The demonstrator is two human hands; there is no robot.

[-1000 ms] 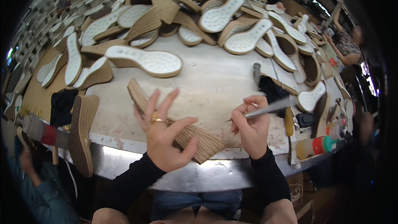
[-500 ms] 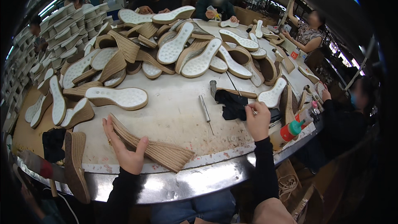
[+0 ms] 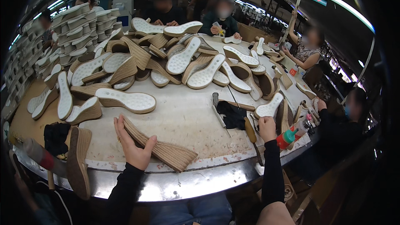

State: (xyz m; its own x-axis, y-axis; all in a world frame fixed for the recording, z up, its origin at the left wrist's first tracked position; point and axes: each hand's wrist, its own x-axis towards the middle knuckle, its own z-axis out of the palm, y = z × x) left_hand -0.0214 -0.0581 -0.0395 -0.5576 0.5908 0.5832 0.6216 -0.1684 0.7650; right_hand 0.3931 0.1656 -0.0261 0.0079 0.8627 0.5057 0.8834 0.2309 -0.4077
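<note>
My left hand [image 3: 135, 148] holds a tan, rope-wrapped wedge sole [image 3: 173, 152] on its side at the table's near edge, fingers along the far end and thumb across it. At the right, my right hand [image 3: 267, 128] is closed, its knuckles toward the white-topped wedge sole [image 3: 268, 106]; whatever is in it is hidden. Just left of that hand lies a tool with a wooden handle [image 3: 250, 131] and a dark blade. Beside it are a black cloth [image 3: 231, 114], a hammer [image 3: 215, 98] and a slim metal tool with a pointed tip [image 3: 220, 118].
A large pile of wedge soles [image 3: 166, 58] covers the far table [image 3: 175, 112]. A brown wedge [image 3: 79, 162] and a black cloth [image 3: 57, 138] are at the left edge. A green-capped bottle [image 3: 286, 138] stands right. Stacked pale soles [image 3: 75, 29] rise behind; co-workers sit around.
My right hand has moved from the black cloth toward the right and closed. A wooden-handled tool now shows, and the pointed tool lies closer to the hammer. My view has shifted slightly.
</note>
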